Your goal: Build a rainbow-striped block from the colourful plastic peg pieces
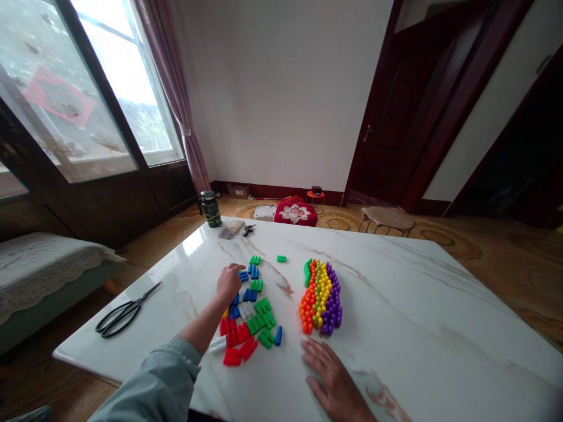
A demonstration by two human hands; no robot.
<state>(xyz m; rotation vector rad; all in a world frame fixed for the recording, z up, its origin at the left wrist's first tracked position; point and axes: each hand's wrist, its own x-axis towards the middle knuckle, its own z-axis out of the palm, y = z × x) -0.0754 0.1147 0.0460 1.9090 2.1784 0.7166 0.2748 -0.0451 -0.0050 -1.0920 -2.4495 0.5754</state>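
Observation:
My left hand (229, 283) reaches over the far left part of a spread of small plastic pieces. Its fingers are bent around a blue plastic piece (243, 276); the thumb is hidden. Around it lie more blue pieces (250, 295), green pieces (262, 313), red pieces (237, 334) and some whitish ones (247, 310), mostly in short side-by-side groups. My right hand (329, 375) rests flat on the table with its fingers apart, holding nothing. Just beyond its fingertips lies a wavy block of round beads (317, 296), in green, orange, yellow and purple rows.
The white marbled table (417, 316) carries black-handled scissors (127, 310) at left. A dark green flask (210, 209) stands at the far left corner, near a small black tool (249, 230). One green piece (281, 258) lies apart. A stool (387, 218) stands beyond the table.

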